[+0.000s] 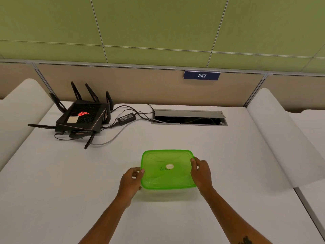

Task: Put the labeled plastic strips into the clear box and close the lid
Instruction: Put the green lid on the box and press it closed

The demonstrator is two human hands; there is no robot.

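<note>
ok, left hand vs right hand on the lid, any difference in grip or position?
The left hand pinches the green lid's left edge near its middle; the right hand grips the right edge a little further back. The left hand's thumb tip lies on the lid's top; the right hand's fingers curl over the rim. Both hold the lid level above the table.

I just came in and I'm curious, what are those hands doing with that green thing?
A person is holding a box with a green lid on a white table. The left hand grips its left edge and the right hand grips its right edge. The lid looks already on top. No strips are lying out on the table; whether they are inside cannot be seen. A black router with cables sits farther back to the left.
</note>
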